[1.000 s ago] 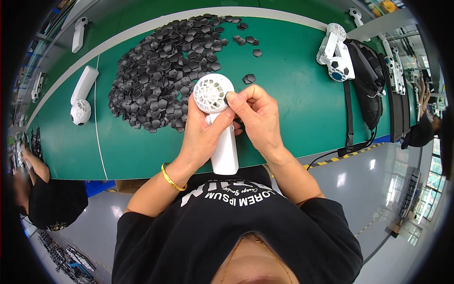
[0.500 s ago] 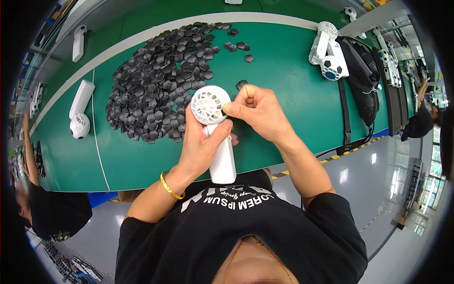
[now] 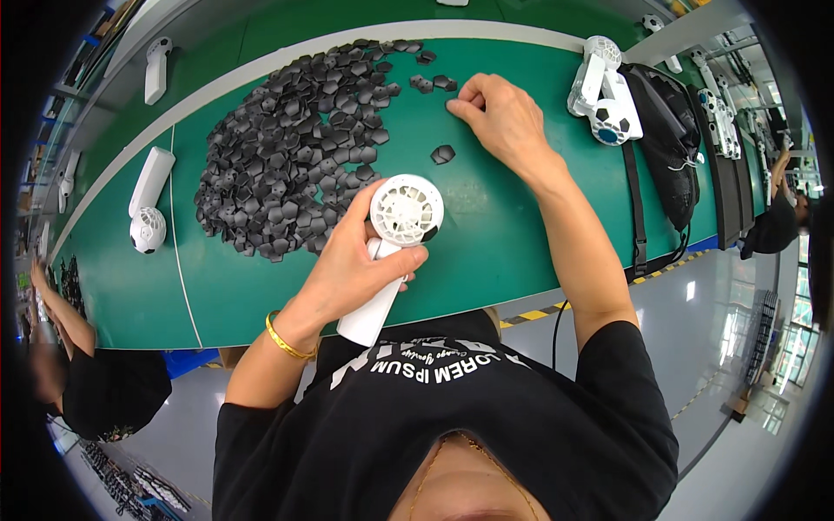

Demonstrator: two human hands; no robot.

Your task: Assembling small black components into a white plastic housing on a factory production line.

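Note:
My left hand [image 3: 354, 265] is wrapped around the neck of a white handheld fan [image 3: 406, 208]. Its round, openwork head faces up and its handle slants down toward my body. One black patch [image 3: 430, 234] sits at the lower right of the fan's grille. Farther out over the table, my right hand [image 3: 504, 117] has thumb and forefinger pinched at a black pentagon piece, which the fingertips almost wholly cover. Several loose pentagon pieces [image 3: 421, 84] lie just left of those fingers. Another single piece [image 3: 443, 154] rests between the fan and my right hand.
A big heap of black pentagon pieces [image 3: 287, 156] spreads over the green table [image 3: 495, 234] at left. Beyond it lies another white fan [image 3: 149, 195]. At right are stacked white fans [image 3: 608, 95] and a black bag [image 3: 665, 139] with a strap. Another person [image 3: 113, 391] works at far left.
My right hand has left the fan's head and reached away to the scattered pieces. In my left hand the fan has shifted slightly right, and its handle now slants to the lower left.

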